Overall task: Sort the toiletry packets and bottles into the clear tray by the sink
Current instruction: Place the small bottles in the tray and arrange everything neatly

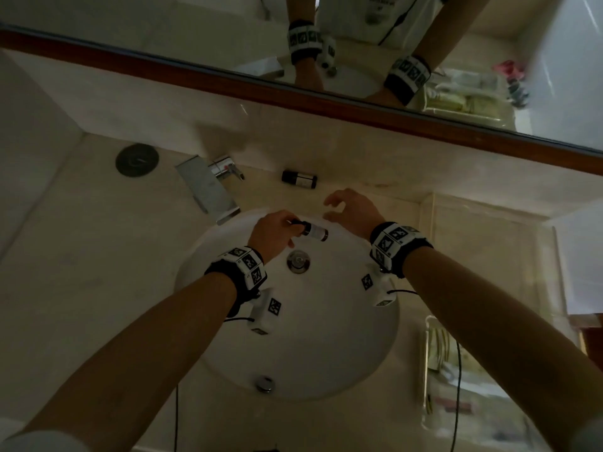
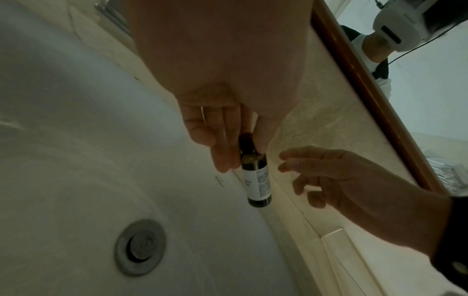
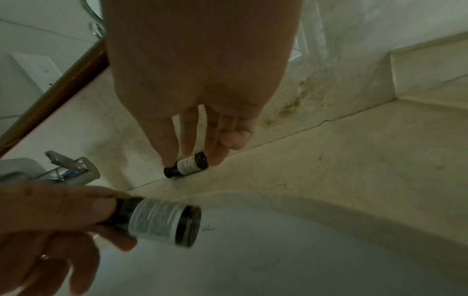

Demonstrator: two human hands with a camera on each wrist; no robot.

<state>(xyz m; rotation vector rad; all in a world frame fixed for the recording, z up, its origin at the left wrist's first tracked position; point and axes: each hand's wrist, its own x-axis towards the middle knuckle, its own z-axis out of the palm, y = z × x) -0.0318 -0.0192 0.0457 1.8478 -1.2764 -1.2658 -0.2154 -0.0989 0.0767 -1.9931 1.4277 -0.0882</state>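
A: So, where's everything relative to the sink (image 1: 228,347)?

B: The left hand (image 1: 272,231) pinches a small dark bottle (image 1: 311,230) by its cap end, held over the basin's far side. The right hand (image 1: 354,212) hangs just beside it, fingers loosely spread, holding nothing.

A: And the other one?

B: The second bottle (image 1: 299,179) lies on its side on the counter behind the sink, next to the tap (image 1: 208,187).

A: The tray?

B: The clear tray (image 1: 427,380) sits right of the sink with yellowish packets (image 1: 440,353) inside; the rest of its contents are too murky to tell.
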